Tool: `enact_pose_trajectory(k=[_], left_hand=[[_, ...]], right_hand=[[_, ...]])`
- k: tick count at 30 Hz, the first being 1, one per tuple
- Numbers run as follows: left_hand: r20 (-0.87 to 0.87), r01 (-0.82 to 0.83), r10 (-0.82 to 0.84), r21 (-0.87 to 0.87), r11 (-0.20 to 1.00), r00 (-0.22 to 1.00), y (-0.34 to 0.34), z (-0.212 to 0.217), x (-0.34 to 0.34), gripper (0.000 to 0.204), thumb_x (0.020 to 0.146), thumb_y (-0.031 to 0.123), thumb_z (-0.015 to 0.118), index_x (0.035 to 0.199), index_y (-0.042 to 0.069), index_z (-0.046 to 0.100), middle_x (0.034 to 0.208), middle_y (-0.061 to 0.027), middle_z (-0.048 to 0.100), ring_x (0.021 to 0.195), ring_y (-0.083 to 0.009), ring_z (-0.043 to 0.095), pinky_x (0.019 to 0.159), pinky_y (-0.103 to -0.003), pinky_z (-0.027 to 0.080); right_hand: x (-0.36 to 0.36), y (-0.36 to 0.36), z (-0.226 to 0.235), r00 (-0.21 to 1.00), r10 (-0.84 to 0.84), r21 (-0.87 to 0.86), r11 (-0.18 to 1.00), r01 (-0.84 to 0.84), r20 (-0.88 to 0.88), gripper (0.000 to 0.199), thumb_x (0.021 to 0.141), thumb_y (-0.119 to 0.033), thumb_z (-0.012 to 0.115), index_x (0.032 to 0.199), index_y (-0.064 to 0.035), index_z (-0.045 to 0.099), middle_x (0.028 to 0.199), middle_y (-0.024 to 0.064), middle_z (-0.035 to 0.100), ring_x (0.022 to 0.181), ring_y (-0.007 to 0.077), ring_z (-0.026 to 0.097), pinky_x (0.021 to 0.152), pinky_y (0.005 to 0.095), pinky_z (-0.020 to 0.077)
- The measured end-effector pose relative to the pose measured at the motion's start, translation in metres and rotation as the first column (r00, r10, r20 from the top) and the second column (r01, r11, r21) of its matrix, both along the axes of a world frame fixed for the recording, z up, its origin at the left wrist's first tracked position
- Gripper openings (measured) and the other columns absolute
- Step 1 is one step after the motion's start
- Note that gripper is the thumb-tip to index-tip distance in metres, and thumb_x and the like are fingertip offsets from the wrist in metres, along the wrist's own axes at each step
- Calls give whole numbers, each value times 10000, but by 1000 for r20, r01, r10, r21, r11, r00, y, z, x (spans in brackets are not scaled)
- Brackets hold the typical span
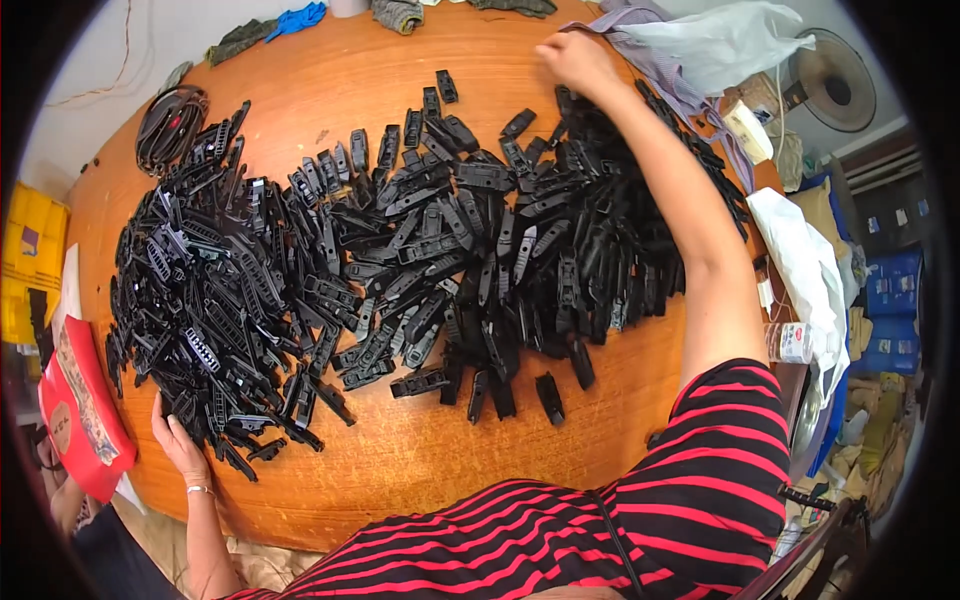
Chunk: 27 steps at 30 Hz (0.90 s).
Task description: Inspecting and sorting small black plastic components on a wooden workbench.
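A wide heap of small black plastic parts (pixel 440 240) spreads across the wooden table (pixel 430 450). They are long and narrow, and some have ladder-like slots. My left hand (pixel 180 445) rests at the heap's near left edge, its fingers stretched out against the outermost parts. My right arm reaches over the right end of the heap. At its end my right hand (pixel 578 62) is closed above the far side of the table, beside a purple-grey cloth (pixel 650 50). Whether anything is inside its curled fingers is hidden.
A coil of black cable (pixel 170 130) lies at the far left. Dark gloves (pixel 398 14) and a blue cloth (pixel 297 20) line the far edge. Along the right are white plastic bags (pixel 800 240), a clear jar (pixel 788 342) and a fan (pixel 832 80). A red bag (pixel 85 410) stands left.
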<state>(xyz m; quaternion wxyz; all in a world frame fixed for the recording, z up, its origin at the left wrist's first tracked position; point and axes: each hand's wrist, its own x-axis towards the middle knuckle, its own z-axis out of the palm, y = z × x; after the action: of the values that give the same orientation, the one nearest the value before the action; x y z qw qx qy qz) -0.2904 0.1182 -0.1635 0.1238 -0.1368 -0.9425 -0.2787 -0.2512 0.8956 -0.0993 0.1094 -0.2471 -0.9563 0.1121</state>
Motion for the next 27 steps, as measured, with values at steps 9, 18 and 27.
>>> enact_pose_trajectory(k=[9,18,27], left_hand=[[-28,10,-11,-9,1000,1000,10,-4,-4,404,993,178,375,1336,-15,466,1343,-136,492,1253,-254,436,1083,-353,291],[-124,36,-44,-66,997,991,9,-12,-14,371,959,153,428,1278,-9,524,1280,-158,548,1206,-286,491,1046,-366,342],[-196,-47,21,-131,990,980,4,-26,-29,395,956,277,425,1273,79,553,1264,-127,570,1192,-315,491,1036,-403,354]], right_hand=[[-9,106,-61,979,-154,118,983,139,131,644,858,-560,521,1354,-149,516,1379,210,474,1315,363,402,1061,452,362],[21,-41,-38,973,214,-253,949,-186,87,566,935,-473,504,1255,-12,577,1215,192,620,1156,312,573,967,360,431],[58,-201,-28,960,239,12,971,-240,-145,511,916,-462,506,1203,-55,620,1178,171,634,1130,343,572,974,409,432]])
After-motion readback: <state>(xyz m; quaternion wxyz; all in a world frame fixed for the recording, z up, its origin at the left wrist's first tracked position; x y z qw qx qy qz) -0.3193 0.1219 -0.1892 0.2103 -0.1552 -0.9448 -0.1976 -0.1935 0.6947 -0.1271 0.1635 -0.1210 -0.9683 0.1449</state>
